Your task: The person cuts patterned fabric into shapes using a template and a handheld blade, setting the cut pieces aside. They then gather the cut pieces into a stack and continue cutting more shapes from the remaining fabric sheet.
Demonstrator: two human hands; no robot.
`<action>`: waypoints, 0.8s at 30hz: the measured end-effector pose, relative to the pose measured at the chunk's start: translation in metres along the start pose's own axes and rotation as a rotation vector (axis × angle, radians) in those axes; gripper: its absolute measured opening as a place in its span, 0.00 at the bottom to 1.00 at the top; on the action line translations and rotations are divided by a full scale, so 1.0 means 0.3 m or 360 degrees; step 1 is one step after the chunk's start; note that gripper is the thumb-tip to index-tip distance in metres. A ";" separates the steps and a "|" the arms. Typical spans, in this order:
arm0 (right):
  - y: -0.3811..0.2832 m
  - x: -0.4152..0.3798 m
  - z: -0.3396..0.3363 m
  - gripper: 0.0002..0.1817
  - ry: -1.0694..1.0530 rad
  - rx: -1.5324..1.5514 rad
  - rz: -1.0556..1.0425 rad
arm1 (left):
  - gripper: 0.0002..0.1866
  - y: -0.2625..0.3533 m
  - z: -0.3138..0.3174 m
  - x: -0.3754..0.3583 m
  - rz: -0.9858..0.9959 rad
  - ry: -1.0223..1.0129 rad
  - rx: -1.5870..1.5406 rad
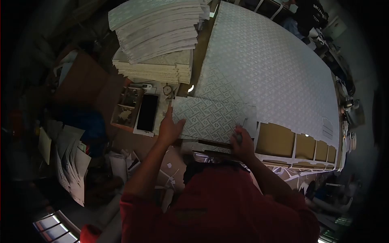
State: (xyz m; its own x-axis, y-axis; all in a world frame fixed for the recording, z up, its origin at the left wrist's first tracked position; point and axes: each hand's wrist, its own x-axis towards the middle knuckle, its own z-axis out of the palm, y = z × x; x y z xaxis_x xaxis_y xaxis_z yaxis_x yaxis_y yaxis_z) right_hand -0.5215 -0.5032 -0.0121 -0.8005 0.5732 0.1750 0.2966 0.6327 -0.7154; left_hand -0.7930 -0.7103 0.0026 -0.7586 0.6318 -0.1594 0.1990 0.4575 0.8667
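Note:
A rectangular piece of patterned sheet [210,117], pale with a woven-looking geometric print, lies in front of me at the near edge of the large patterned sheet [267,69]. My left hand [170,127] rests at its left edge, index finger stretched along the side and thumb apart on the surface. At the lower right corner, my right hand [243,145] is closed around a slender tool [245,121]. A thin tip of the tool points up over the piece; its handle is mostly hidden by my fingers.
Left of the piece lie a black phone [147,112] and a wooden compartment box [127,105] with small items. Tall stacks of cut sheets [162,36] stand behind. Brown panels [275,139] show at right. Paper scraps [172,178] litter the floor. Another person [306,18] is at far right.

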 end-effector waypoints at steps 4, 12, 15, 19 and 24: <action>0.146 0.025 -0.032 0.21 0.0309 -0.0202 -0.0060 | 0.43 0.032 0.065 -0.006 -0.0002 -0.0042 -0.0160; 0.244 0.046 -0.114 0.21 0.0512 -0.0309 0.0414 | 0.45 0.145 0.314 0.046 0.0062 -0.0131 -0.0025; 0.254 0.034 -0.130 0.20 0.0485 -0.0122 0.0483 | 0.46 0.139 0.336 0.060 -0.0003 -0.0067 -0.0078; 0.233 0.019 -0.097 0.21 0.0501 0.0126 0.0398 | 0.47 0.046 0.284 0.062 -0.0079 -0.0064 -0.0263; 0.050 -0.004 -0.042 0.24 -0.0015 0.0269 0.0071 | 0.38 0.010 0.014 0.055 -0.0152 0.0095 0.0018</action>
State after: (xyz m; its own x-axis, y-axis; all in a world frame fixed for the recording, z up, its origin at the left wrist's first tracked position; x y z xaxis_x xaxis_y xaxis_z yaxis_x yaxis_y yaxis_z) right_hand -0.5097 -0.4879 -0.0145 -0.7935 0.5934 0.1350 0.2405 0.5096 -0.8261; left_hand -0.8024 -0.6959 0.0007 -0.8100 0.5468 -0.2121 0.1308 0.5210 0.8435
